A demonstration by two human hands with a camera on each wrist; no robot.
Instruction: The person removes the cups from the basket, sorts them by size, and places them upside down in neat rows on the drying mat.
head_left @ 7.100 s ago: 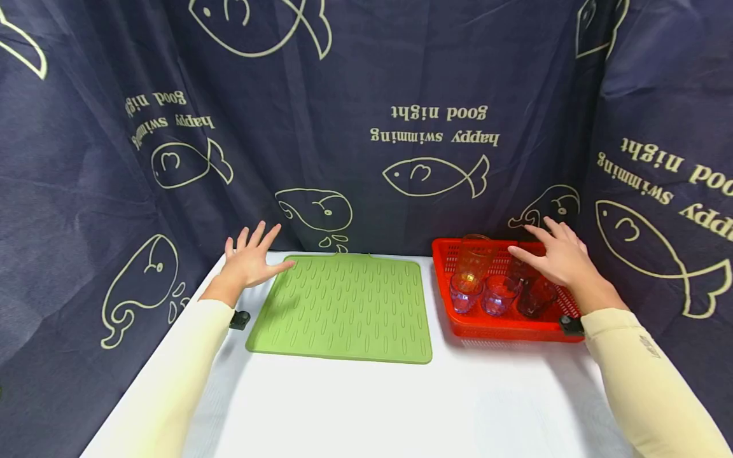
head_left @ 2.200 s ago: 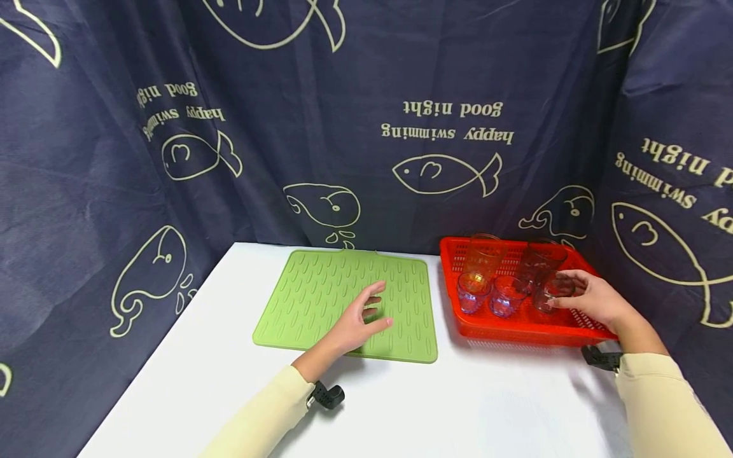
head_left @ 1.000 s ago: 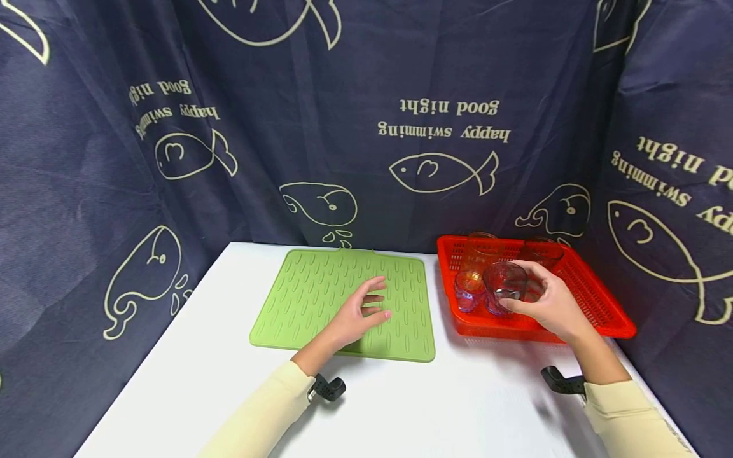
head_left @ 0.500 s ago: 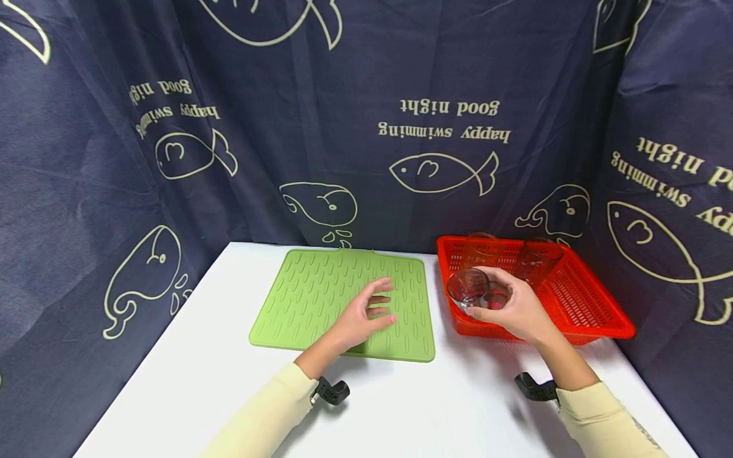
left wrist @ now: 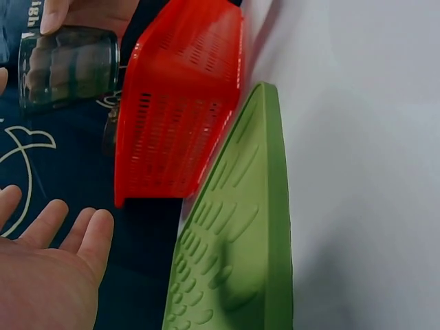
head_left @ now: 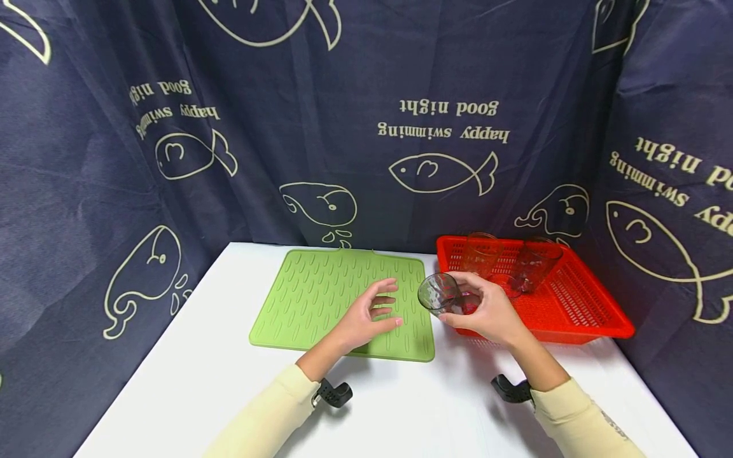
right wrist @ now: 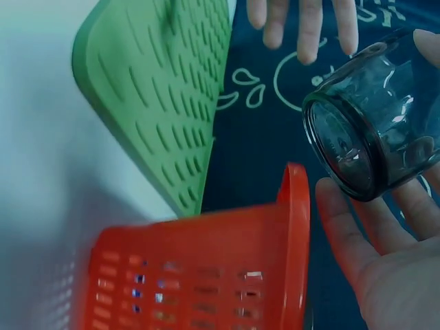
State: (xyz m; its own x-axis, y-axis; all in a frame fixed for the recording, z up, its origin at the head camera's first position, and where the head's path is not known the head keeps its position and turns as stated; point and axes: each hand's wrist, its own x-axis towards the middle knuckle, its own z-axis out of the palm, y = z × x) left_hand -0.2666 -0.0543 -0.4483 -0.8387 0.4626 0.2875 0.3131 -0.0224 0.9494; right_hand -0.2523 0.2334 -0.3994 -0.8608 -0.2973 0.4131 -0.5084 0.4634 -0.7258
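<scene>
My right hand (head_left: 489, 312) holds a drinking glass (head_left: 436, 294) in the head view, thumb on one side and fingers on the other. The glass is clear and grey-tinted, tilted with its mouth toward the left, in the air between the red basket and the green mat. In the right wrist view the thick base of the glass (right wrist: 344, 148) faces the camera. My left hand (head_left: 366, 318) hovers over the right part of the green ridged mat (head_left: 321, 299), fingers spread and holding nothing. It is a short way left of the glass.
A red perforated basket (head_left: 595, 299) stands on the white table (head_left: 412, 407) at the right. Inside are an amber tall glass (head_left: 480, 251), a dark tall glass (head_left: 535, 261) and smaller glasses partly hidden behind my right hand. A dark blue curtain (head_left: 343, 127) hangs behind.
My right hand has gripped one glass, lifted it from the basket and carried it left past the basket's edge. My left hand has moved from the mat's left side to over its right part.
</scene>
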